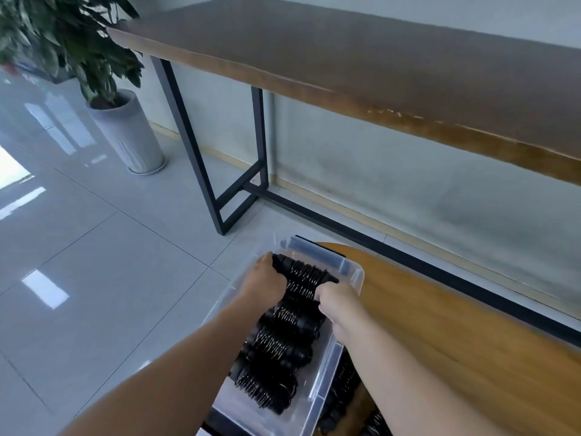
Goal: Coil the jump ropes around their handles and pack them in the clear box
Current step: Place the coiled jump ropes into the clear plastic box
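Note:
A clear plastic box (352,272) sits on the left end of a wooden bench. Several coiled black jump ropes (273,344) lie side by side inside it. At the box's far end, both hands hold one more coiled black rope (306,278) by its ends. My left hand (265,280) grips the left handle end, and my right hand (336,305) grips the right end. This bundle sits at the level of the box's rim, above the far part of the box.
The light wooden bench (456,335) runs to the right. More coiled black ropes (342,391) lie beside the box at the lower right. A dark wooden table (345,58) on black metal legs stands behind. A potted plant (125,130) is on the tiled floor to the left.

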{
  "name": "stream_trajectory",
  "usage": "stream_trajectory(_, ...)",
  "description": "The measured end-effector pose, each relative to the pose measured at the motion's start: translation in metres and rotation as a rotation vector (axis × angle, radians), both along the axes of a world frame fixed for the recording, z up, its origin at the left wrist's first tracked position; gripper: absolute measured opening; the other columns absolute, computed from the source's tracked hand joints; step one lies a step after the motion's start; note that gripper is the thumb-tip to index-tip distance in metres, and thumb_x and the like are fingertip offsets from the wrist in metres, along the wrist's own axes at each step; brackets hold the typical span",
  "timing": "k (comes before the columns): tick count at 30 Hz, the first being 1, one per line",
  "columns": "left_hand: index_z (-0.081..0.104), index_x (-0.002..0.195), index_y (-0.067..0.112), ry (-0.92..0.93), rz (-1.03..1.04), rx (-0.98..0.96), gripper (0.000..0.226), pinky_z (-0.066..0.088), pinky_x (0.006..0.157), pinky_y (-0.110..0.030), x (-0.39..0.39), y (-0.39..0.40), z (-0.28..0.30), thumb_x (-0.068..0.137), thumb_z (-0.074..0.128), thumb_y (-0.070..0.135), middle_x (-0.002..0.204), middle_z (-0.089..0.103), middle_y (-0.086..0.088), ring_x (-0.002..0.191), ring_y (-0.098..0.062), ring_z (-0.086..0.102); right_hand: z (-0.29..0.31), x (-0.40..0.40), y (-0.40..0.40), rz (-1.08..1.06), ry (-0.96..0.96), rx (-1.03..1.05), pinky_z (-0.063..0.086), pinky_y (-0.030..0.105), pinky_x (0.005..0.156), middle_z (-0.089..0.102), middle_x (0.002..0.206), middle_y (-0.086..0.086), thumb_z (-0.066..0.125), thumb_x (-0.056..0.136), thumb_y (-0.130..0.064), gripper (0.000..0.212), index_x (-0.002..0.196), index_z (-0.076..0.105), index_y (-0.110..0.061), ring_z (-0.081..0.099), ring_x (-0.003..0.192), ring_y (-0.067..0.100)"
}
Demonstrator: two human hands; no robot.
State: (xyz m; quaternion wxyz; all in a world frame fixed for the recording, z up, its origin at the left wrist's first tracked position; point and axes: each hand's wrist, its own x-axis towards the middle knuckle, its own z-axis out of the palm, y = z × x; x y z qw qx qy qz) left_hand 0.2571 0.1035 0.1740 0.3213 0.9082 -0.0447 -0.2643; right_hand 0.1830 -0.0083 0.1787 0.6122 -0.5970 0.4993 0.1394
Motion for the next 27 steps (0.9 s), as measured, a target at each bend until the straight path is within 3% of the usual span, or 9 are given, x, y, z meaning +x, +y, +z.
stream_trajectory(1,0.047,0.13,0.013,0.023,-0.018,0.003,0.046,0.044,0.085,-0.035,0.003,-0.001,-0.004,0.086,0.036,0.003,0.126,0.056,-0.01,0.106,-0.029,0.054,-0.003,0.004,0.0,-0.003,-0.001,-0.01,0.041,0.041,0.101,0.047,0.1,0.006,0.045,0.095,-0.006,0.051,0.144,0.034,-0.007,0.053,0.111,0.027)
stream_trajectory(4,0.042,0.139,0.013,0.045,-0.046,0.011,0.054,0.041,0.097,-0.036,0.013,-0.002,-0.017,0.086,0.037,0.003,0.137,0.051,-0.01,0.121,-0.031,0.051,-0.009,0.014,0.0,0.003,0.009,-0.033,0.037,0.034,0.087,0.045,0.112,0.008,0.044,0.096,-0.006,0.057,0.15,0.028,-0.008,0.045,0.101,0.025)
stream_trajectory(8,0.028,0.15,0.014,0.058,-0.103,0.023,0.061,0.042,0.091,-0.032,0.021,-0.007,-0.028,0.091,0.035,0.004,0.144,0.045,-0.012,0.123,-0.03,0.051,-0.011,0.019,0.0,-0.001,-0.013,-0.051,0.037,0.032,0.095,0.036,0.118,0.006,0.039,0.1,-0.002,0.058,0.154,0.018,-0.006,0.041,0.104,0.022)
stream_trajectory(12,0.027,0.151,0.016,-0.003,-0.14,0.017,0.063,0.041,0.086,-0.03,0.031,-0.011,-0.042,0.09,0.036,0.001,0.147,0.039,-0.006,0.12,-0.027,0.05,-0.017,0.027,-0.001,-0.007,0.032,-0.041,0.036,0.035,0.101,0.044,0.126,0.008,0.04,0.099,-0.003,0.057,0.153,0.022,-0.006,0.04,0.106,0.022)
stream_trajectory(14,0.019,0.153,0.011,-0.052,-0.198,0.065,0.067,0.037,0.1,-0.029,0.032,-0.012,-0.049,0.09,0.038,0.001,0.155,0.026,-0.004,0.133,-0.024,0.039,-0.021,0.029,-0.002,-0.016,0.071,-0.042,0.036,0.04,0.108,0.046,0.138,0.012,0.042,0.099,-0.004,0.051,0.149,0.031,-0.005,0.047,0.12,0.027)
stream_trajectory(17,0.009,0.155,0.008,-0.065,-0.218,0.052,0.076,0.025,0.119,-0.035,0.028,-0.01,-0.056,0.087,0.04,-0.003,0.161,0.012,-0.005,0.145,-0.026,0.024,-0.024,0.031,-0.003,-0.006,0.098,-0.034,0.036,0.042,0.108,0.048,0.129,0.014,0.043,0.099,-0.004,0.047,0.145,0.035,-0.003,0.047,0.121,0.03)
stream_trajectory(20,0.007,0.156,0.01,-0.085,-0.216,0.028,0.08,0.019,0.122,-0.037,0.026,-0.009,-0.06,0.085,0.04,-0.004,0.162,0.01,-0.005,0.148,-0.025,0.017,-0.024,0.032,-0.004,0.002,0.097,-0.023,0.037,0.043,0.108,0.046,0.127,0.013,0.046,0.097,-0.003,0.053,0.148,0.03,-0.003,0.046,0.125,0.032)
stream_trajectory(22,0.009,0.156,0.01,-0.106,-0.211,0.018,0.08,0.018,0.122,-0.037,0.025,-0.008,-0.062,0.085,0.041,-0.005,0.162,0.012,-0.005,0.148,-0.025,0.017,-0.024,0.032,-0.005,-0.009,0.09,-0.016,0.038,0.042,0.108,0.043,0.138,0.013,0.048,0.097,-0.004,0.059,0.151,0.026,-0.006,0.046,0.124,0.032)
stream_trajectory(27,0.026,0.149,0.012,-0.113,-0.17,-0.022,0.07,0.028,0.117,-0.035,0.022,-0.007,-0.061,0.083,0.042,-0.006,0.152,0.032,-0.005,0.139,-0.024,0.033,-0.026,0.028,-0.007,-0.036,0.061,0.011,0.037,0.05,0.113,0.04,0.145,0.016,0.048,0.092,0.003,0.052,0.143,0.036,-0.002,0.042,0.13,0.033)
